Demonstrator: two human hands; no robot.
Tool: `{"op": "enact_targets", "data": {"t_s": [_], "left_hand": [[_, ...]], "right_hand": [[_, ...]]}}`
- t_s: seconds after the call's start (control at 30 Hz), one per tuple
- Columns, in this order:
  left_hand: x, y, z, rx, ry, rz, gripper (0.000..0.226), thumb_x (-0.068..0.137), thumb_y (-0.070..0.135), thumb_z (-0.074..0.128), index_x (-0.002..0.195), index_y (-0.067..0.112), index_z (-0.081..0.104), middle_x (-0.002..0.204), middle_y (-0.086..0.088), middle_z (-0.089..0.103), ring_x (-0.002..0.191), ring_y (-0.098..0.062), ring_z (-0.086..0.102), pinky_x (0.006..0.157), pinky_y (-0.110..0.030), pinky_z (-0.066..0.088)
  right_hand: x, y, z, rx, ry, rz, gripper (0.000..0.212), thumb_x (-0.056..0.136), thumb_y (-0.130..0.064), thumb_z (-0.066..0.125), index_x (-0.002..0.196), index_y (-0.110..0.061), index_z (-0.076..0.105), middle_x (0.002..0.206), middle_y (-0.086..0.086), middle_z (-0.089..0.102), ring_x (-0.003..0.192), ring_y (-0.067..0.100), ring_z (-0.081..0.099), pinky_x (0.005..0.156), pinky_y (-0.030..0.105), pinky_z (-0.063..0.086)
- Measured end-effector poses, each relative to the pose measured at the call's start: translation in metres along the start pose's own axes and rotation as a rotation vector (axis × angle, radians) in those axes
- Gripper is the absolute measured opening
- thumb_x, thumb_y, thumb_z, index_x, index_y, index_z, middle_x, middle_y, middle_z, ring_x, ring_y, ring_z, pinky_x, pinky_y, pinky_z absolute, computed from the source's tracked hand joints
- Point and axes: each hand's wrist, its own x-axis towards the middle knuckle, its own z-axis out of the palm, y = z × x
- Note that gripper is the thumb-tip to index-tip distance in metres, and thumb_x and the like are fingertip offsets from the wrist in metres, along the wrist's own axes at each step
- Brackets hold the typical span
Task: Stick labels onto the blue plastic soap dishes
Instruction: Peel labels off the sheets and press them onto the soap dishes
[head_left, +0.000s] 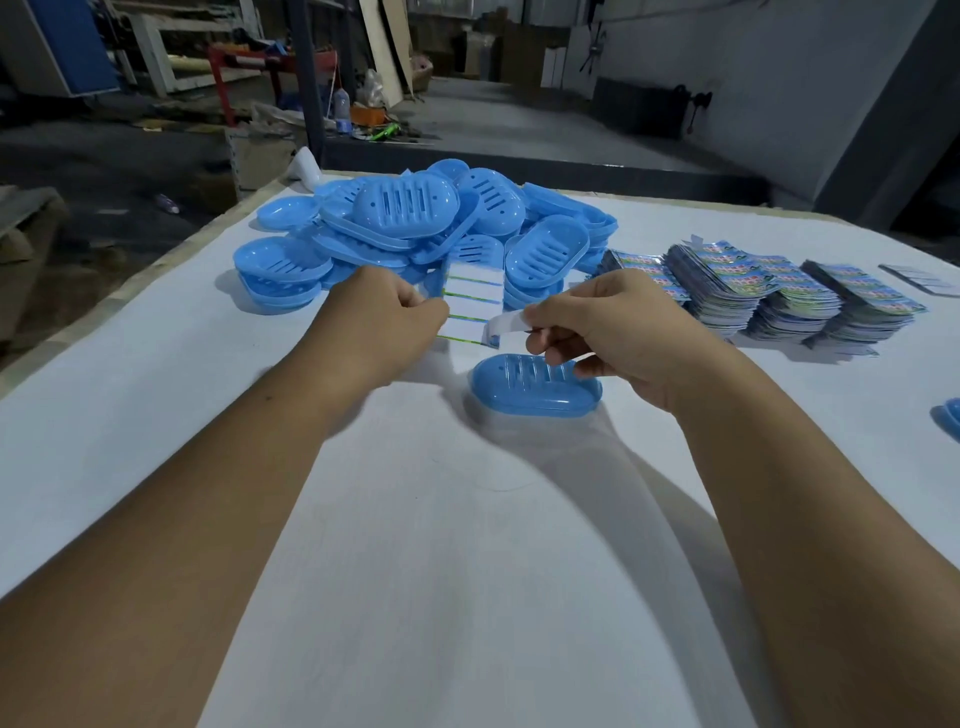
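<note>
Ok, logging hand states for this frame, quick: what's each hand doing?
Left hand: closed, holding the label sheet by its left edge.
Right hand: closed, pinching a label partly peeled from the sheet.

At the surface's right edge a dish (949, 419) was cut off by the frame. Print on the labels (748, 286) was too small to read.

Both forearms are bare from elbow to wrist, no sleeves visible; the left hand (387, 325) and right hand (613, 332) wear no gloves, rings or watch.
</note>
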Motion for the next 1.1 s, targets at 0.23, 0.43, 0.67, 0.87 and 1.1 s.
{"op": "enact_targets", "data": {"t_s": [0.23, 0.43, 0.67, 0.87, 1.1], "left_hand": [[0.003, -0.004, -0.010, 0.311, 0.048, -0.048, 0.032, 0.086, 0.031, 0.060, 0.062, 0.015, 0.047, 0.056, -0.001, 0.045, 0.056, -0.022, 0.039, 0.053, -0.033, 0.032], [-0.001, -0.004, -0.011, 0.425, 0.119, 0.045, 0.015, 0.084, 0.030, 0.069, 0.077, 0.017, 0.074, 0.076, 0.000, 0.072, 0.076, -0.018, 0.066, 0.064, -0.034, 0.054], [-0.021, 0.026, 0.013, -0.309, -0.116, 0.101, 0.016, 0.081, 0.028, 0.080, 0.077, 0.012, 0.080, 0.053, -0.004, 0.054, 0.053, -0.007, 0.043, 0.048, -0.016, 0.039], [-0.020, 0.024, 0.018, -0.362, -0.145, 0.027, 0.014, 0.083, 0.031, 0.083, 0.079, 0.018, 0.083, 0.045, 0.016, 0.050, 0.045, 0.000, 0.045, 0.057, -0.020, 0.041], [-0.016, 0.021, 0.022, -0.471, -0.175, -0.061, 0.018, 0.080, 0.026, 0.084, 0.081, 0.008, 0.081, 0.055, 0.008, 0.051, 0.051, -0.010, 0.042, 0.055, -0.022, 0.041]], "right_hand": [[-0.001, -0.002, -0.005, 0.011, 0.032, 0.064, 0.013, 0.083, -0.025, 0.075, 0.078, -0.014, 0.076, 0.071, -0.001, 0.075, 0.055, 0.008, 0.061, 0.047, 0.019, 0.044], [-0.002, -0.002, -0.001, -0.021, 0.078, 0.047, 0.014, 0.079, -0.028, 0.077, 0.076, -0.014, 0.075, 0.067, -0.002, 0.074, 0.053, 0.005, 0.062, 0.042, 0.016, 0.043], [-0.004, -0.006, 0.012, -0.072, 0.149, -0.083, 0.021, 0.075, -0.027, 0.080, 0.069, -0.008, 0.077, 0.062, -0.003, 0.072, 0.050, 0.004, 0.058, 0.040, 0.017, 0.042], [-0.006, -0.008, 0.014, -0.087, 0.166, -0.125, 0.020, 0.075, -0.027, 0.080, 0.062, -0.013, 0.075, 0.061, -0.002, 0.072, 0.051, 0.004, 0.058, 0.040, 0.017, 0.043], [-0.003, -0.006, 0.013, -0.062, 0.146, -0.103, 0.023, 0.074, -0.028, 0.082, 0.065, -0.007, 0.075, 0.060, -0.001, 0.071, 0.050, 0.004, 0.058, 0.041, 0.017, 0.042]]}}
